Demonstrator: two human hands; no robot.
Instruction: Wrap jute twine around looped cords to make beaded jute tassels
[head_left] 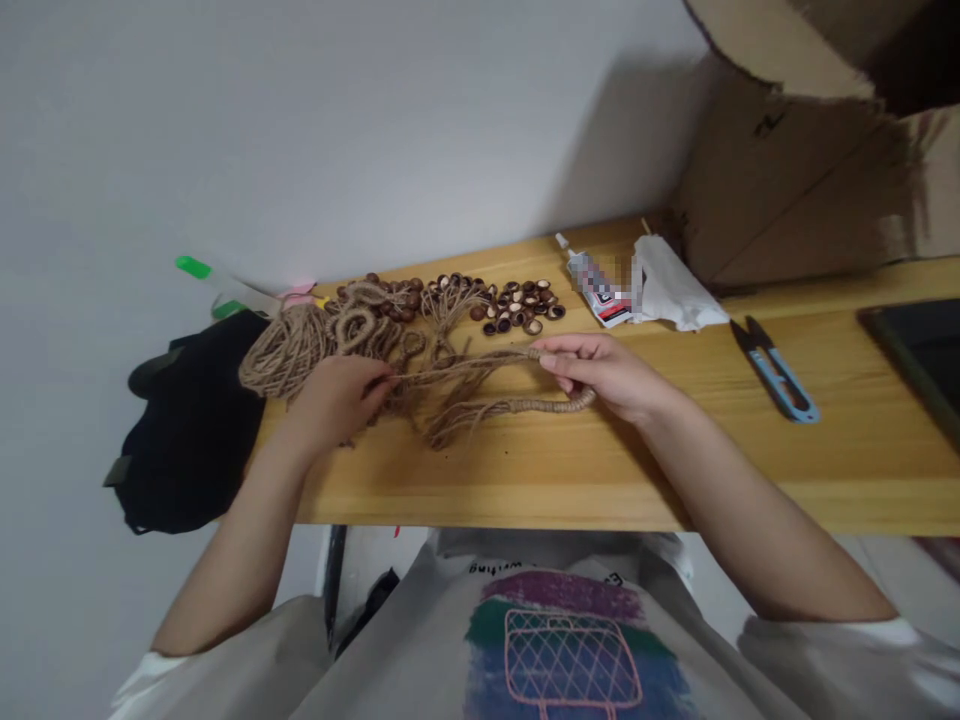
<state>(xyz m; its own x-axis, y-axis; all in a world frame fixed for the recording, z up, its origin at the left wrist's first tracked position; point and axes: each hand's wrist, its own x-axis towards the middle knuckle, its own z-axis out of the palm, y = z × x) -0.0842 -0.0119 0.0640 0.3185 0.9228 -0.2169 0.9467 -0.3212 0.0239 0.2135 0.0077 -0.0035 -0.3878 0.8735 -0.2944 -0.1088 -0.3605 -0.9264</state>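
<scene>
Printed shirt cloth (555,640) fills six o'clock. At the dial's centre is a bent jute cord (551,406); towards three, the right hand (596,370) pinches its wrapped part between thumb and finger, while the left hand (337,400), towards nine, pinches its loose strands (480,363). Wrapping looks done around the bend; the ends appear unfinished. Bare tabletop (525,480) runs to the front edge; brown half-shells (533,327) crowd one o'clock, thread snips (780,378) lie well out at three.
</scene>
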